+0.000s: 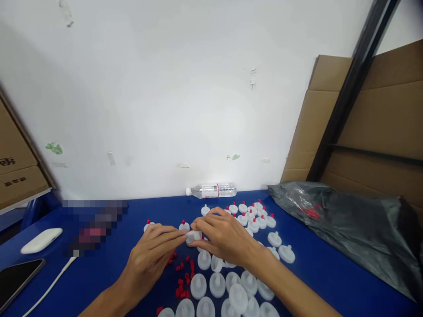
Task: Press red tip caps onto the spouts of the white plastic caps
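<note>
My right hand (221,233) grips a translucent white plastic spouted cap (192,238), thumb below and fingers above. Close against the left side of this cap is my left hand (153,248), its fingers pressed together; what lies between its fingertips is hidden. Around and in front of my hands lie many similar white caps (198,286), round discs with a short spout. Small red tip covers (180,281) are scattered just right of my left wrist. Behind my right hand, a group of white caps (261,222) has red tips fitted on the spouts.
A clear plastic bottle (211,190) lies along the wall. Dark plastic sheeting (350,229) covers the table's right side, with a clear bag of red pieces (309,211) on it. At left are a white case (41,241), a phone (20,281) and a white cable (53,284).
</note>
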Available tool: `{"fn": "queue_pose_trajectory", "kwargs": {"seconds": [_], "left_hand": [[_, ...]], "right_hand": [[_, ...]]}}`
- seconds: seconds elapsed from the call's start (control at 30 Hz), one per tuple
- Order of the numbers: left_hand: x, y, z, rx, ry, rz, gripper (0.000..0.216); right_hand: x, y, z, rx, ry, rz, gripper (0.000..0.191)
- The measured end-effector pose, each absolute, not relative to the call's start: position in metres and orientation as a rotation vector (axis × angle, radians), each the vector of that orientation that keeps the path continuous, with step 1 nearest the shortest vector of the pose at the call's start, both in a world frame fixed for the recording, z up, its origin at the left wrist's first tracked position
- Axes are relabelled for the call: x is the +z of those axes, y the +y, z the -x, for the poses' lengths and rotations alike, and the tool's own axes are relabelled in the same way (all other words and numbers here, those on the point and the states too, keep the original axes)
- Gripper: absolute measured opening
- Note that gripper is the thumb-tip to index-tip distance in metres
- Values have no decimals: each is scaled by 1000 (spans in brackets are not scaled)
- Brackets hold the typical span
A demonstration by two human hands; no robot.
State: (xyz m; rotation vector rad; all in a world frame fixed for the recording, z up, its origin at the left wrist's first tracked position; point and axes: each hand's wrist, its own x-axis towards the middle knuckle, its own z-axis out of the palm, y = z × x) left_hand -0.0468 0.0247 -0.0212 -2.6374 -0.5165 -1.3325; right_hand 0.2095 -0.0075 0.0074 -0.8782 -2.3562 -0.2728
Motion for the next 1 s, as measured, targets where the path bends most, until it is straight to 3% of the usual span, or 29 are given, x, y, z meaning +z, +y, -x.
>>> {"fn": "queue_pose_trajectory", "kwargs": {"seconds": [0.37, 0.77, 1.0], "left_hand": [[-14, 22, 45, -1399, -383, 2736, 33], [-24, 18, 44, -1486, -308, 2773, 27], [-24, 16, 43, -1573, -321, 2788, 22]], "right_hand": [[2, -18, -206, 133, -2197, 1000, 33], [10, -25, -205, 443, -2180, 1130, 18], [19, -29, -204, 614, -2149, 1168, 24]]}}
